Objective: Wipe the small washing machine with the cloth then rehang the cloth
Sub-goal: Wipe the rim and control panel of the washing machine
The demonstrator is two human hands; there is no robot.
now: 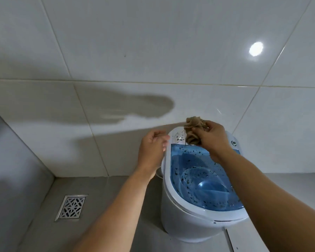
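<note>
- Small white washer (173,213) stands on grey tiled floor (102,206), against a white tiled wall (153,42).
- Washer lid (200,179) is translucent blue, shut, speckled with dark flecks; the tub inside shows through it.
- White control panel (177,136) at the washer's far end also has dark flecks; a small round button (233,143) sits at its right side.
- Right hand (212,138) reaches over the lid, grip closed on a bunched brown cloth (194,130).
- Cloth is crumpled, pinched between thumb and fingers, hanging over the control panel at the far edge of the lid; cannot tell if its lower end touches the panel.
- Left hand (153,148) is at the washer's left far corner, fingers curled loosely, fingertips at the panel's edge; grip holds nothing visible, and cannot tell whether it presses the rim.
- Both forearms are bare and extend from the bottom of the view.
- Metal floor drain (72,207) with a lattice grate sits left of the washer, well apart from it.
- Arm shadows fall across the wall to the left of the hands.
- Bright light reflection (256,49) on the wall upper right.
- Pale strip (233,239) on the floor by the washer base at lower right; unclear what it is.
</note>
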